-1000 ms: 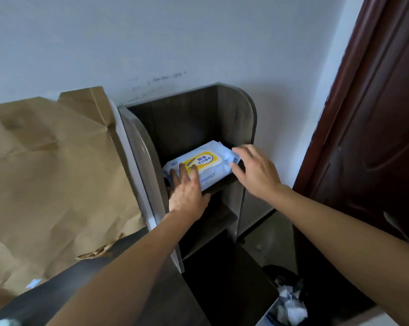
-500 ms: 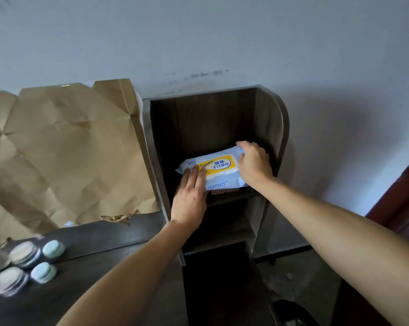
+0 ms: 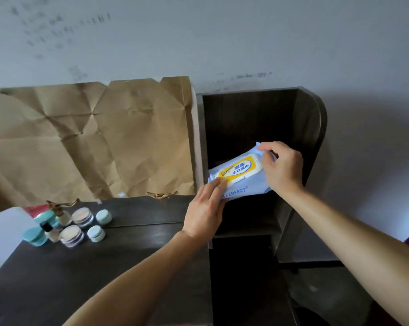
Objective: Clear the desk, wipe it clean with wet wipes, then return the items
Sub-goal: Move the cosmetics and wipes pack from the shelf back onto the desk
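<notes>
A pale blue pack of wet wipes (image 3: 242, 184) with a yellow lid lies tilted in the dark wooden shelf unit (image 3: 313, 128) at the desk's right end. My left hand (image 3: 204, 214) rests flat on the pack's near left corner, fingertips on the lid's edge. The far right end of the pack is gripped by my right hand (image 3: 282, 169), thumb and fingers closed around it. The dark desk top (image 3: 100, 267) spreads to the left of the shelf.
Several small cosmetic jars and bottles (image 3: 69, 225) cluster at the desk's far left. Creased brown paper (image 3: 90, 140) covers the wall behind the desk. A white object (image 3: 3, 234) stands at the left edge. The floor lies below the shelf on the right.
My view has swung left, bringing the jars and more desk into sight. My right hand has shifted to the pack's far end and gripped it; the pack sits more tilted.
</notes>
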Demonstrator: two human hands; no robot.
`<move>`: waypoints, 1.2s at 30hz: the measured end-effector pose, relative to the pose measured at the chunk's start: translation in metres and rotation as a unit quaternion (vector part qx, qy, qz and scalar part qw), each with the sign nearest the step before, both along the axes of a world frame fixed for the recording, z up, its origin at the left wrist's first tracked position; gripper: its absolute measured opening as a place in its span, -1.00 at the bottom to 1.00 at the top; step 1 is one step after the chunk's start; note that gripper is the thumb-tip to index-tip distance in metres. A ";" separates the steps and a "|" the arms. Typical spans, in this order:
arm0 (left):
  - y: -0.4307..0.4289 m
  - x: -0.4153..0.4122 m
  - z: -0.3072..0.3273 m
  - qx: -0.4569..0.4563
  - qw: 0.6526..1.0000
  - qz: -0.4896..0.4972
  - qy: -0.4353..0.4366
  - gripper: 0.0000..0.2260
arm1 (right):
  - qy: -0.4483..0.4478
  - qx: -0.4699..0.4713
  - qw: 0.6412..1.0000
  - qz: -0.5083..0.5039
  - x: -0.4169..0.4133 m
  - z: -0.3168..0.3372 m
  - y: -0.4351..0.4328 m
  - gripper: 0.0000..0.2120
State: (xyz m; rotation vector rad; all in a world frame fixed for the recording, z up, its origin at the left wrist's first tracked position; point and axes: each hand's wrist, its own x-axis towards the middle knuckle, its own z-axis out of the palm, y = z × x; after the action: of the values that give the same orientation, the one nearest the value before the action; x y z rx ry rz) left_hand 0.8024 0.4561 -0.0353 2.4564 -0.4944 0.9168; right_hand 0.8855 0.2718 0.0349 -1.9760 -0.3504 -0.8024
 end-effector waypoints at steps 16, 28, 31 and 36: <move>0.146 -0.130 -0.052 -0.197 0.932 0.152 0.263 -0.80 | 0.030 0.066 0.996 0.051 -0.142 -0.008 0.139 -0.71; 0.262 -0.168 -0.073 -0.606 0.659 0.224 0.385 -0.60 | 0.268 0.070 0.950 0.148 -0.150 -0.092 0.294 -0.78; 0.313 -0.182 -0.090 -0.612 0.650 0.268 0.362 -0.56 | 0.314 -0.037 0.933 0.171 -0.131 -0.131 0.343 -0.76; 0.388 -0.198 -0.111 -0.575 0.642 0.340 0.375 -0.74 | 0.384 -0.146 0.882 0.229 -0.115 -0.188 0.430 -0.74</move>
State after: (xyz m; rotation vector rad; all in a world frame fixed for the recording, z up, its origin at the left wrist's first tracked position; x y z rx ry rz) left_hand 0.6048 0.8445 -0.1466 1.4414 1.0781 0.1424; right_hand 0.7707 0.7022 -0.1530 -2.1824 -0.4455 0.3743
